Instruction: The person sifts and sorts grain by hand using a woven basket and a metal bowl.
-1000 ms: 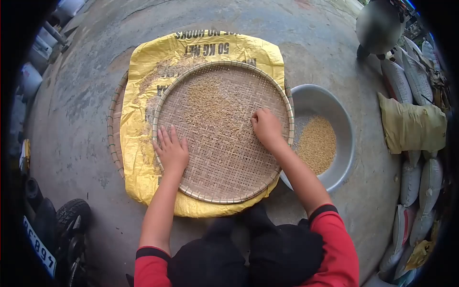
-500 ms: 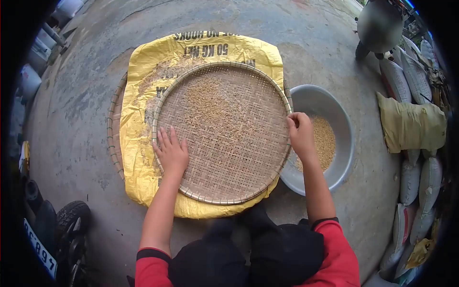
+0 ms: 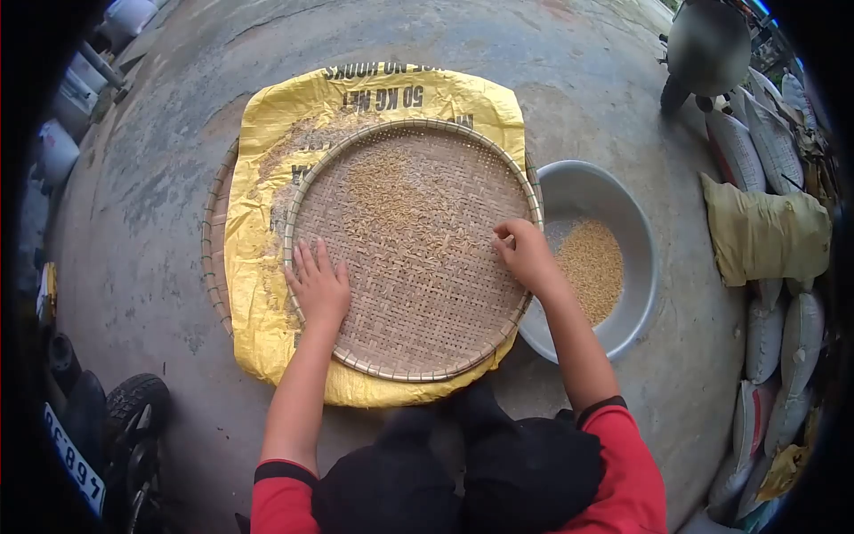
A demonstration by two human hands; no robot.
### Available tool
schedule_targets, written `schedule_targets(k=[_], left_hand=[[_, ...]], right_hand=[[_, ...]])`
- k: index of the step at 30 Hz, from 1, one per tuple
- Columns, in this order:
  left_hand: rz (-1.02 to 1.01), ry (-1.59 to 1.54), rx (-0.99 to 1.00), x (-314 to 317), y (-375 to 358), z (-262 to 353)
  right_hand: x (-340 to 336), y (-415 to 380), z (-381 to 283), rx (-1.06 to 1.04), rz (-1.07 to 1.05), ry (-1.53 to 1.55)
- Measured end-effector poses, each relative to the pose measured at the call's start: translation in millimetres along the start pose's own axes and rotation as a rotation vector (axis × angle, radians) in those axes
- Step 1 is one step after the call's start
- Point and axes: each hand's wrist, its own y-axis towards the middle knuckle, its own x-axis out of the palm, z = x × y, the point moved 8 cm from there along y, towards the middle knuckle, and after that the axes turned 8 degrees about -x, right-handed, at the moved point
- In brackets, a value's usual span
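A round woven bamboo winnowing tray (image 3: pixel 405 316) lies on a yellow sack (image 3: pixel 253 267), with loose unhusked rice grains (image 3: pixel 391 191) spread over its upper middle. My left hand (image 3: pixel 318 287) rests flat on the tray's left side, fingers stretched out. Over the tray's right part is my right hand (image 3: pixel 527 255), its fingers curled in toward the thumb. Whatever those fingertips may hold is too small to make out. Just right of the tray stands a grey metal basin (image 3: pixel 648 267) with a heap of grain (image 3: pixel 594 267) in it, partly behind my right forearm.
Under the sack, a second woven tray (image 3: pixel 216 240) shows its left rim. Filled sacks (image 3: pixel 769 231) line the right side. A motorbike wheel (image 3: pixel 138 405) stands at lower left, and another vehicle part (image 3: pixel 707 49) at upper right. The floor (image 3: pixel 169 222) is concrete.
My right hand has moved left from the tray's right rim to over its woven surface. My left hand has stayed in place.
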Motion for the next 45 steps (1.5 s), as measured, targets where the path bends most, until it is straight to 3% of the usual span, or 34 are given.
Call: schedule_targets(k=[7,14,18,20,24,26,30,36,45], left_hand=[[-0.012,0.003,0.006,-1,0,1],[0.005,0.004,0.004,1,0,0],[0.015,-0.013,0.007,1,0,-1],[0.004,-0.012,0.005,1,0,-1],[-0.017,-0.017,-0.002,-3,0,1],[-0.039,-0.008,-0.015,-2,-1,0],[-0.026,-0.006,-0.009,-2,-1,0],[-0.005,0.005,0.002,-1,0,0],[-0.009,-0.012,0.003,1,0,-1]], right_hand=[[24,12,11,0.132,-0.109,-0.203],[27,9,16,0.092,-0.095,-0.32],[-32,-9,-8,0.103,0.151,-0.194],[-73,-22,-3,0.152,0.299,-0.405],[-109,-41,12,0.168,0.509,-0.484],[-95,-37,15,0.16,0.452,-0.198],[-31,2,-16,-0.028,0.086,0.034],[25,25,10,0.011,-0.176,-0.104],[27,26,2,-0.025,-0.162,-0.227]])
